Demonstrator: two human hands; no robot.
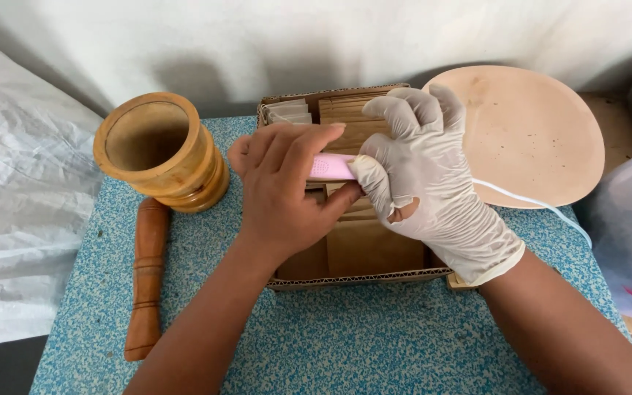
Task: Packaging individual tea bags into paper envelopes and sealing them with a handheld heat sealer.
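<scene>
I watched the bare left hand (287,192) pinch one end of a small pink device (333,167) while the gloved right hand (426,186) clenched round its other end, a white cord (543,206) trailing off. Both hovered over the cardboard box (360,276) of brown paper packets (371,247). Wooden mortar (161,152) and pestle (146,278) sat left, a round wooden plate (532,132) right.

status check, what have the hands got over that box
Left hand bare, right hand gloved, both gripping a pink tool over the cardboard box. White cord trails right. Wooden mortar and pestle stand clear, left.
</scene>
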